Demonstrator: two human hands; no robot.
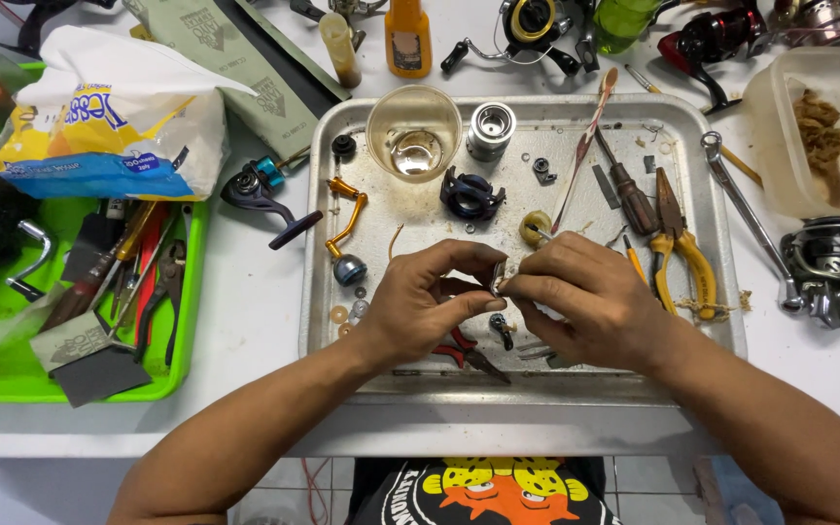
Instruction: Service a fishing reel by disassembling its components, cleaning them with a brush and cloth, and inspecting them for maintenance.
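Pinching a small metal part (498,277), both hands' fingers (483,305) clamp it, white-blue-yellow bag (109,122) far left.

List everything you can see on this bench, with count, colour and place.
small part: one, silver, pinched between both hands over the tray
tray: one, metal, centre
cup: one, clear, tray top left
spool: one, silver, right of the cup
handle: one, orange, tray left
pliers: one, yellow grips, tray right
screwdriver: one, brown grip, left of the pliers
wrench: one, silver, across the tray's right edge
green tray: one, left, holds tools
bag: one, white, blue and yellow, top left
tub: one, clear, top right
left hand: on the small part
right hand: on the small part
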